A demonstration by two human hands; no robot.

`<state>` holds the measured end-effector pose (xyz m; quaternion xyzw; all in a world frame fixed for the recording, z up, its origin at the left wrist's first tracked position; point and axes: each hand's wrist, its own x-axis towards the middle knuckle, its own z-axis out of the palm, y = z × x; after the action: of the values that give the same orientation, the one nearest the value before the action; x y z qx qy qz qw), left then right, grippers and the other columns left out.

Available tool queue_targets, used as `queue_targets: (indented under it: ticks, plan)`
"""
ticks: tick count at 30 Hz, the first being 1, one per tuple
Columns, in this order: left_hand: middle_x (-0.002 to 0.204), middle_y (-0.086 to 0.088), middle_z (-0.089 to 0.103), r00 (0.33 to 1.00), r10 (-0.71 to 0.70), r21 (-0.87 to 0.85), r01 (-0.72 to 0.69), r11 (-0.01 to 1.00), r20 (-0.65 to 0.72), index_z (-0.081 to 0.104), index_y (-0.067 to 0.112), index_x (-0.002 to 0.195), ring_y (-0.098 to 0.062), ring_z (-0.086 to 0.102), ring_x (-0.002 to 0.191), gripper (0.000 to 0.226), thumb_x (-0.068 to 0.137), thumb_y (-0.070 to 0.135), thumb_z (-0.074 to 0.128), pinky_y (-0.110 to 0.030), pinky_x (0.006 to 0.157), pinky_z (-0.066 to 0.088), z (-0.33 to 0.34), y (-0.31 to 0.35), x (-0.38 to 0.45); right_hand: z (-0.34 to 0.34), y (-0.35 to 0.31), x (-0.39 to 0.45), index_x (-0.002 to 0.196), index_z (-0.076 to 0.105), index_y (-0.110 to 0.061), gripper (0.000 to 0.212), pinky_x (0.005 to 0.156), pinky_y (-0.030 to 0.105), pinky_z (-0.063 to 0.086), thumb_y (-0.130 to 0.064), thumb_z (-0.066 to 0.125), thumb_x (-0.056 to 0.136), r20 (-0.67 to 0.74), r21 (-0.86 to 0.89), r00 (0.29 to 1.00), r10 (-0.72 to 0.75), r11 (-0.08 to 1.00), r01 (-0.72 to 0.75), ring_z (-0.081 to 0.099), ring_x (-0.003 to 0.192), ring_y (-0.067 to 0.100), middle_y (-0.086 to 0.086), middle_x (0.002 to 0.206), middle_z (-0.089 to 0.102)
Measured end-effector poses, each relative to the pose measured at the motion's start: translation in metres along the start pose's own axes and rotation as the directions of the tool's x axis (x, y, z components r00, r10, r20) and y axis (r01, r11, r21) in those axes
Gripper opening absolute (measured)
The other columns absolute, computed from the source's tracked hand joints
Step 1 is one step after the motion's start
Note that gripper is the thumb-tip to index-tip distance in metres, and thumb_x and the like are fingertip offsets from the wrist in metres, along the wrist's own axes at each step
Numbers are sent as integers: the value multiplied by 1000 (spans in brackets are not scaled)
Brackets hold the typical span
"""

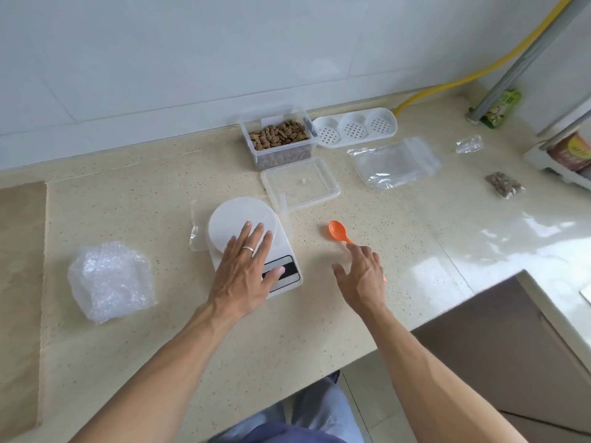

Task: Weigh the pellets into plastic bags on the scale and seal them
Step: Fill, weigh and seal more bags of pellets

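- White tiles back a speckled beige desk [415, 251], with a wad of bubble wrap [110, 282] at its left.
- Left hand [246, 270] lies flat on the scale [252, 241], fingers straight and spread over the platform edge, thumb at the display.
- Right hand [361, 276] hovers with its grip spread and empty, one fingertip just at the handle of the orange spoon [339, 232].
- Pellets [278, 135] sit in the open clear tub [278, 145] at the back, well apart from both hands; its lid [300, 183] lies in front.
- Plastic bags [396, 163] lie to the right; one filled bag [504, 184] lies further right.
- Risk, I'd say: pressing on the platform could throw off the zero, and a flick could skid the spoon away.
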<state>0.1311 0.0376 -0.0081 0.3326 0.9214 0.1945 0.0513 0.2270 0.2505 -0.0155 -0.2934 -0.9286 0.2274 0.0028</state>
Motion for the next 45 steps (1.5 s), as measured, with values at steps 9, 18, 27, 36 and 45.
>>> queue_targets:
  ticks: [9,18,27,36,45]
  plan:
    - [158,-11,23,992,118,65,-122,990,53,33,9,148,-26,8,149,66,96,49,37,-42,118,12,12,20,53,-18,31,26,136,50,-12,45,85,41,44,-18,57,92,-110,21,979,174,985,-173,52,105,29,11,118,55]
    - [161,-6,13,987,112,66,-120,991,115,22,13,152,-21,-3,150,66,98,46,40,-40,120,4,2,5,74,-24,30,54,98,66,-15,24,81,40,37,-9,43,91,11,-22,965,263,965,-262,53,89,24,3,90,60]
    - [155,-11,31,999,14,112,-19,994,43,34,10,148,-27,14,148,62,97,45,37,-44,118,15,-25,-36,92,-9,-66,80,117,55,-20,29,73,37,55,-33,62,92,131,498,974,187,836,-228,62,76,17,-3,81,60]
    - [145,-8,46,997,-49,1,49,999,59,46,10,140,-26,29,143,47,99,34,40,-47,117,20,-40,-56,108,-1,-101,91,96,68,-13,19,49,18,40,-7,70,78,413,662,901,132,636,-397,54,63,15,7,77,62]
    - [68,0,60,980,-162,-653,200,730,119,66,18,86,-12,58,62,20,96,11,50,-27,67,49,-89,-38,146,-43,-126,99,98,67,-12,18,53,23,41,-9,73,81,353,748,931,-92,625,-222,53,60,13,20,79,66]
